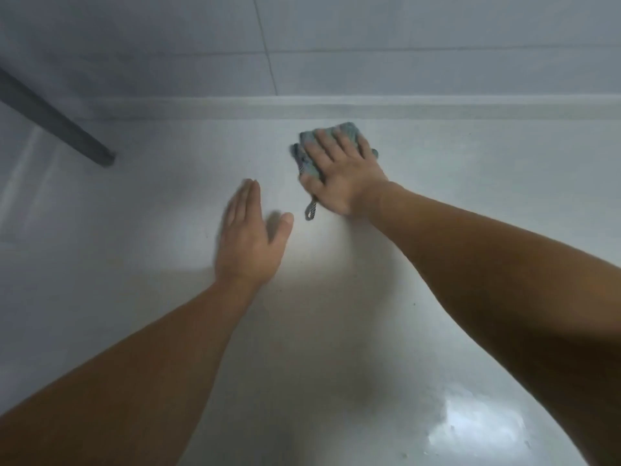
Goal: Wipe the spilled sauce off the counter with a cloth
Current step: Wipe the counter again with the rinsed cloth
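A folded teal-grey cloth (pixel 307 148) lies on the pale counter (pixel 336 314) near the back wall, its hanging loop trailing toward me. My right hand (pixel 339 169) presses flat on top of the cloth, fingers spread over it and thumb around its left edge. To the left and nearer to me, my left hand (pixel 250 237) is held flat just over the counter with fingers together, thumb out, holding nothing. It is slightly blurred. No clear sauce stain shows; a faint brownish tint lies on the counter between my forearms.
A low raised lip (pixel 302 107) runs along the back of the counter below a grey tiled wall (pixel 403 35). A dark grey bar (pixel 60 126) slants down to the counter at the far left. A wet shiny patch (pixel 477 428) lies at the near right.
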{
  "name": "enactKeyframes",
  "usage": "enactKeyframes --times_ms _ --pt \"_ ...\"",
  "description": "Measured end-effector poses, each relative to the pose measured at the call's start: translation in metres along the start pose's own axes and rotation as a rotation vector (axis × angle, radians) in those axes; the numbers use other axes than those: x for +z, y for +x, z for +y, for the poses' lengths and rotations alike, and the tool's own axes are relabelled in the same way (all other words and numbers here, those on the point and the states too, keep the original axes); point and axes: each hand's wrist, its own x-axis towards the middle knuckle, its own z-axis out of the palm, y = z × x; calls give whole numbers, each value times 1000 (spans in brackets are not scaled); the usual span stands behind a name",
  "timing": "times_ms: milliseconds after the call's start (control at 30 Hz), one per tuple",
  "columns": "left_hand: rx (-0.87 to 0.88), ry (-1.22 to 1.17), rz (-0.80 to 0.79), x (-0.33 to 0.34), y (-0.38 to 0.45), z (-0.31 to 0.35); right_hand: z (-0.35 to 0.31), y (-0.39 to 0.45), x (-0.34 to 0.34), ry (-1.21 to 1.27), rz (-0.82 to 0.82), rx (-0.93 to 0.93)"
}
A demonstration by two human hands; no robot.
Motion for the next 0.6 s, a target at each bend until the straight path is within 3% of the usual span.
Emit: enactKeyframes --times_ms 67,133,267,333,400,600 --pt "24 51 -10 3 1 -1 4 12 -2 66 51 223" --pt "41 84 -18 3 1 -2 -16 17 0 93 31 288" --pt "34 81 -35 2 5 1 -32 24 -8 49 -46 59" --pt "29 83 -31 2 5 -1 -10 23 -15 15 -79 -56" --pt "40 78 -37 3 5 0 26 8 -15 8 -68 -49" --pt "39 105 -39 2 4 0 145 -79 -10 135 88 458"
